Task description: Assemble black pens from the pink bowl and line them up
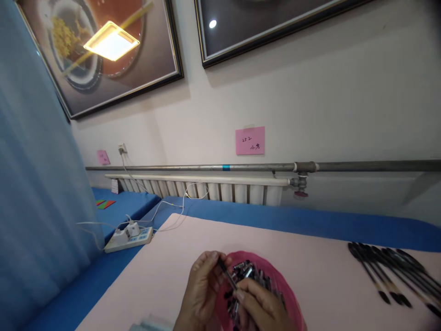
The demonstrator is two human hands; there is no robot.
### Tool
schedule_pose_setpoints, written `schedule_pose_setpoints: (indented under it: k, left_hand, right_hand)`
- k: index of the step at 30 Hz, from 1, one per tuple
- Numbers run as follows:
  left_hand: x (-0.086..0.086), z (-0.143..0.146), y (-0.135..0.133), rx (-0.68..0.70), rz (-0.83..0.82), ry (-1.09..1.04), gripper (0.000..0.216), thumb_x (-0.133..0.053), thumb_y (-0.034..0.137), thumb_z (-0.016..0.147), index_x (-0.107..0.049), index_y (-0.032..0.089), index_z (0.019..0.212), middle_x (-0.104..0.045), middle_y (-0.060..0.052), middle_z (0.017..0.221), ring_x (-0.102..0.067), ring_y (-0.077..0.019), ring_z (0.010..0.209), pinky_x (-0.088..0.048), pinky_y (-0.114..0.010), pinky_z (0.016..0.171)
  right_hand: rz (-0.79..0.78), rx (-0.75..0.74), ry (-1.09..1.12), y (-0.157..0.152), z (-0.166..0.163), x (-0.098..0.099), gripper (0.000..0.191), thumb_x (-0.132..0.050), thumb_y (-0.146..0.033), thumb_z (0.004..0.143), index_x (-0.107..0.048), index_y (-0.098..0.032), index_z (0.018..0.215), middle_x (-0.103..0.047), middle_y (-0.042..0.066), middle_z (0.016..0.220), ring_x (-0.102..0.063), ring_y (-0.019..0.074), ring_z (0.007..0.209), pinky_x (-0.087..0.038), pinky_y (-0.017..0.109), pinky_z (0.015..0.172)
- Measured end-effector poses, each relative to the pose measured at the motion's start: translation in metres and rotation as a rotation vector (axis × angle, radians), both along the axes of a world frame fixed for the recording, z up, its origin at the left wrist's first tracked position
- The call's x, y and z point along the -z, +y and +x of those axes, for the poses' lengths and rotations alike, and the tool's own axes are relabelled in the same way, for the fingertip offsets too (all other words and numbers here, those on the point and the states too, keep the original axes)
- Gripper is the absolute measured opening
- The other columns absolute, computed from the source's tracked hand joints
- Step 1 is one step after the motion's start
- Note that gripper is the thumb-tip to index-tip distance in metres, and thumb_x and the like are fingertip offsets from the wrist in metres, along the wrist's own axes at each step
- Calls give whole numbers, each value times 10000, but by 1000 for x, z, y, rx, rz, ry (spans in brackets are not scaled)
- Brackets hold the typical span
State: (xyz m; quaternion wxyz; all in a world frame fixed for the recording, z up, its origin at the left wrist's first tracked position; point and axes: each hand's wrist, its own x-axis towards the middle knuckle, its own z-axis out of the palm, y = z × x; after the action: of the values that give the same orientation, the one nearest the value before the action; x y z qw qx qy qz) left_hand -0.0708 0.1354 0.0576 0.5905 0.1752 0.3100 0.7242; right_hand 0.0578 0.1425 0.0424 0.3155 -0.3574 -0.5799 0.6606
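My left hand [200, 287] is closed, its thumb and fingers at the upper end of a thin dark pen-like stick [228, 275]. My right hand [263, 305] pinches the lower end of the same stick. Both hands are over a round pink basket [291, 294], which is partly hidden by my right hand. Inside lie several small black, silver and clear tube-like pieces [248, 271], jumbled together. Whether the stick is one piece or two joined parts, I cannot tell.
Pale pink sheet [193, 239] covers the blue table [303, 218]. Several long black-handled pieces with oval ends [379, 271] lie at the right. A power strip [129, 239] with white plugs and cables is at the left, by a blue curtain [41, 184]. A radiator [223, 191] stands behind.
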Motion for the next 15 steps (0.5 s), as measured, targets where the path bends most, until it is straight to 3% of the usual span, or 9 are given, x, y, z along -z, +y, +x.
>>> schedule_pose_setpoints:
  k: [3, 6, 10, 15]
  left_hand:
    - [-1, 1, -2, 50, -30, 1, 124, -682, 225, 711, -652, 125, 779, -700, -60, 772, -655, -154, 730, -509, -258, 684]
    - [-3, 3, -4, 75, -56, -9, 206, -663, 305, 729, -638, 131, 838, -700, -65, 754, -658, -162, 694, -514, -262, 630]
    - [-4, 5, -7, 40, -32, -33, 123, -702, 196, 683, -590, 149, 703, -685, -13, 667, -652, -127, 653, -510, -226, 633]
    - [-7, 21, -17, 195, 17, 7, 116, -705, 184, 673, -614, 123, 711, -703, -53, 741, -657, -148, 693, -512, -246, 650]
  right_hand:
    - [-120, -14, 49, -1, 2, -2, 228, -462, -429, 787, -467, -215, 709, -479, -94, 442, -313, 46, 312, -181, 162, 339]
    - [-52, 12, 30, -4, 6, -13, 210, -500, -383, 783, -485, -200, 681, -516, -86, 451, -380, 46, 320, -227, 149, 330]
    - [-52, 21, 61, -12, 14, -26, 152, -577, -297, 753, -514, -188, 667, -521, -89, 436, -422, 43, 352, -284, 139, 360]
    - [-197, 34, 101, -33, 41, -23, 222, -570, -405, 753, -523, -189, 757, -487, -89, 463, -333, 34, 314, -203, 141, 303]
